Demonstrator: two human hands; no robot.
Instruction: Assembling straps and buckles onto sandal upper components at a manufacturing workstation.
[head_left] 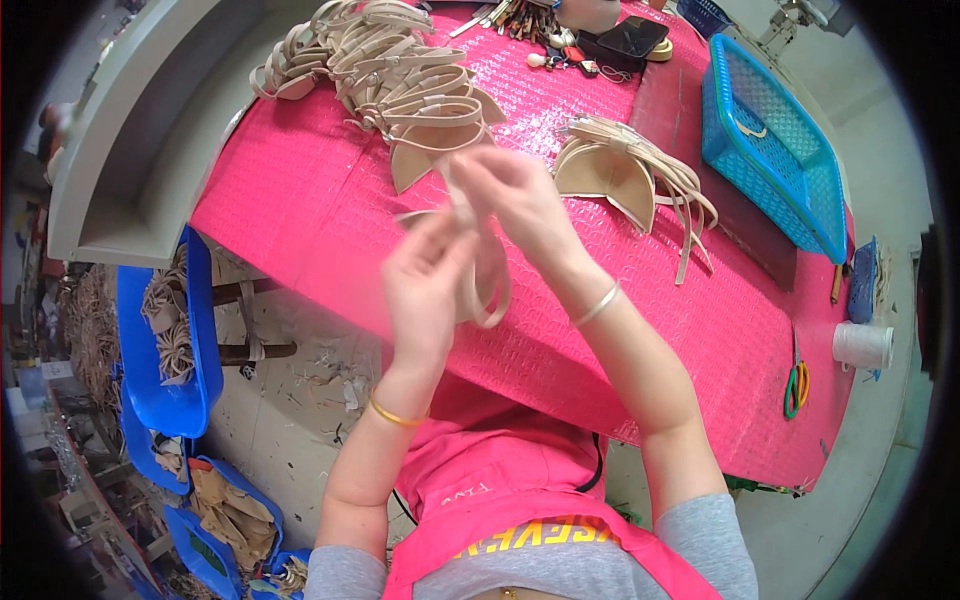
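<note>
My left hand (432, 275) and my right hand (520, 200) are raised close together over the near part of the pink-covered table (330, 230). Both have their fingers pinched on a beige strapped shoe upper (497, 300), whose looped strap hangs below the right hand. A pale end of it shows between the two sets of fingertips; motion blurs the detail. Just beyond my hands lies a long overlapping row of similar beige uppers (420, 105) with buckled straps. To the right of my right hand rests a tied bundle of beige uppers (605, 175), its loose straps trailing toward me.
At the right stand a blue mesh basket (775, 175), a white thread spool (863, 346) and scissors (796, 388) with green and yellow handles. A black phone (635, 38) lies at the back. Blue bins (205, 350) hold beige pieces on the left, below a grey shelf (130, 140).
</note>
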